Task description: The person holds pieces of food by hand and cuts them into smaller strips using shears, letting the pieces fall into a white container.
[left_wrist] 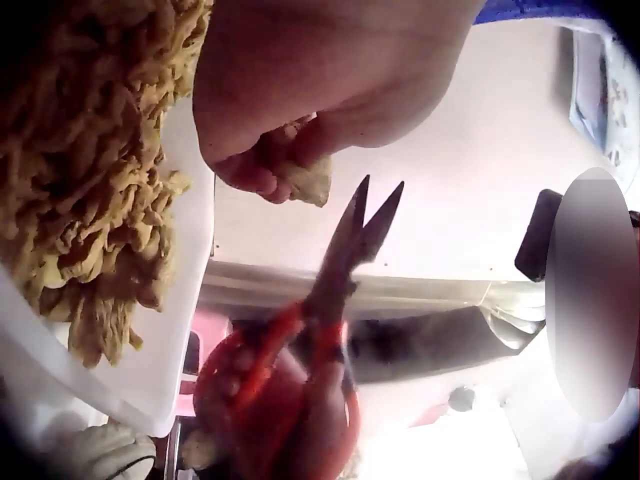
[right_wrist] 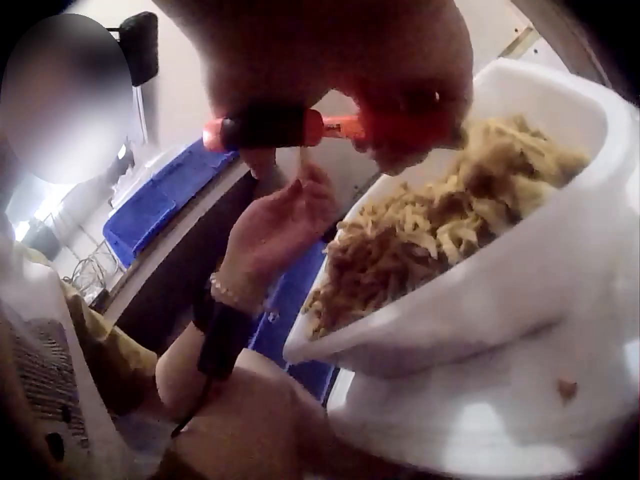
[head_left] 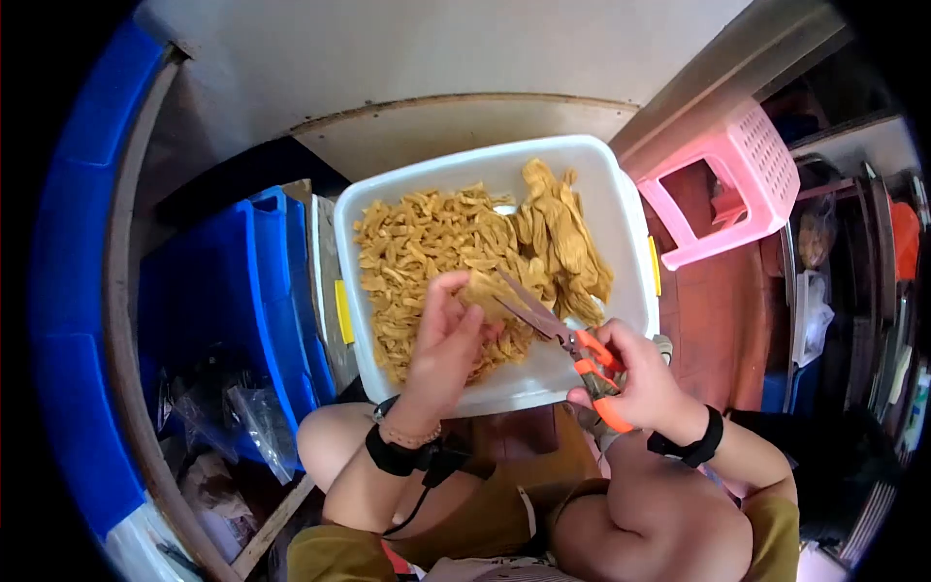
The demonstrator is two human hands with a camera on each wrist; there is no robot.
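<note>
A white plastic tub (head_left: 465,158) holds a spread of short tan strips (head_left: 422,242) at its left and a bundle of long, wrinkled tan pieces (head_left: 572,242) at its right. Over the middle of the tub my left hand (head_left: 441,354) pinches a flat tan piece (left_wrist: 313,183) between thumb and fingers. My right hand (head_left: 648,383) grips orange-handled scissors (head_left: 613,412), fingers in the loops. Their blades stand a little apart, tips toward the left hand; in the left wrist view a gap shows between the tips and the held piece.
A pink plastic stool (head_left: 771,175) stands right of the tub on the tiled floor. Blue bins (head_left: 213,291) and a clear plastic bag (head_left: 262,427) are at the left. A pale wall (head_left: 407,53) rises behind the tub, and the person's knees are close in front.
</note>
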